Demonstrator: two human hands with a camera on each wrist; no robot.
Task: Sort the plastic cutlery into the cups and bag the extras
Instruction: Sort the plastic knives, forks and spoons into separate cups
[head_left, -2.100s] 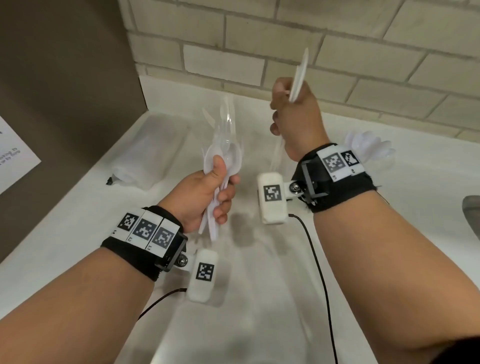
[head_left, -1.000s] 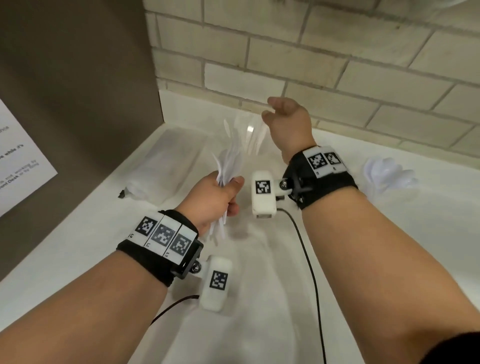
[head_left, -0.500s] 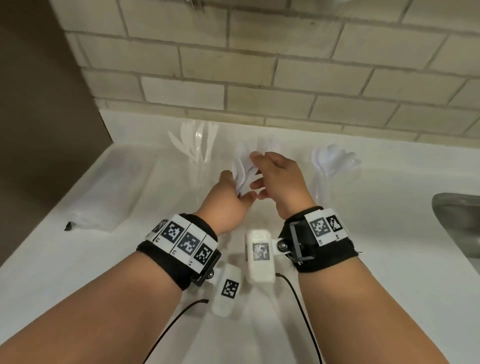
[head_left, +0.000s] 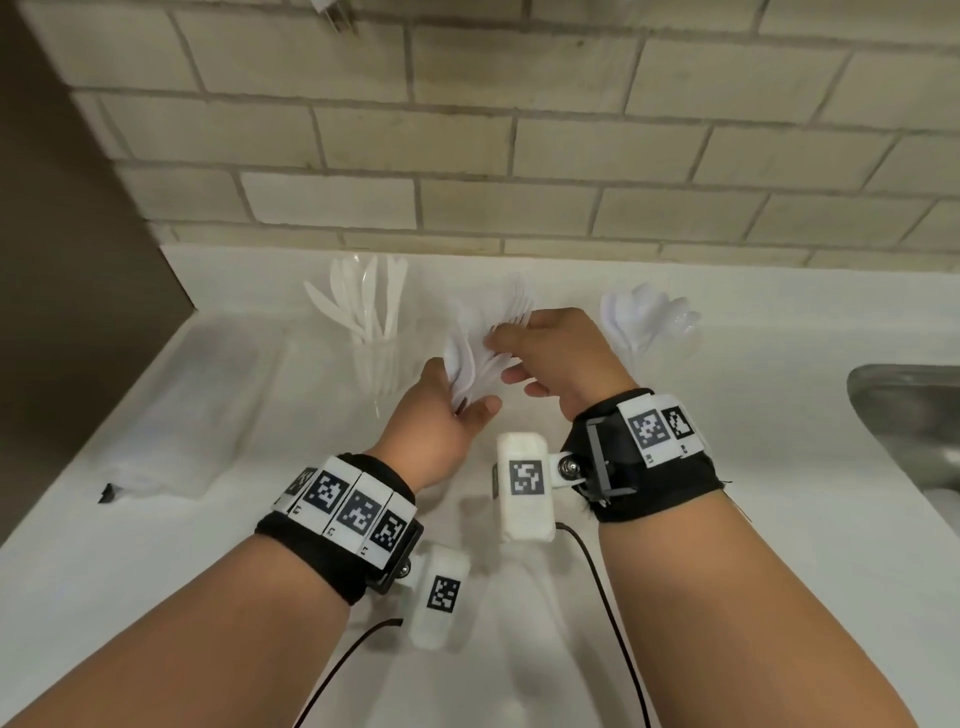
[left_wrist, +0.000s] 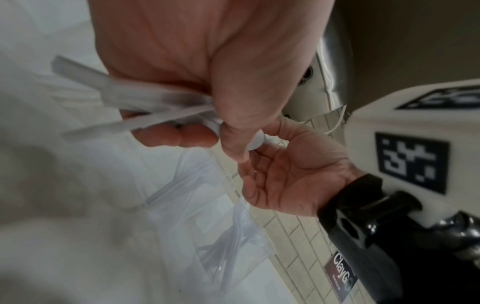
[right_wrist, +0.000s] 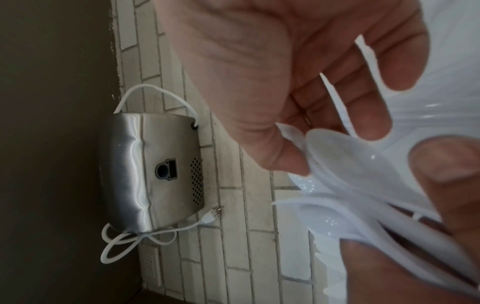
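Note:
My left hand (head_left: 467, 400) grips a bundle of white plastic cutlery (head_left: 470, 364) by the handles, spoon bowls up; the handles (left_wrist: 145, 102) stick out below the fist. My right hand (head_left: 511, 358) is at the top of the bundle, thumb and fingers pinching one spoon bowl (right_wrist: 337, 158). Three clear cups stand along the back wall: the knife cup (head_left: 376, 358) on the left, the fork cup (head_left: 517, 304) partly hidden behind my hands, and the spoon cup (head_left: 649, 317) on the right. A clear zip bag (head_left: 176, 415) lies flat at the left.
The white counter (head_left: 753, 322) ends at a brick wall behind and a dark panel (head_left: 62, 260) on the left. A steel sink (head_left: 909, 415) sits at the right edge. A metal dispenser (right_wrist: 153, 172) with a white cord hangs on the wall above.
My right hand, which held a knife up, went out over the cups, came back empty and now pinches a spoon in the bundle. My left hand moved forward with the bundle.

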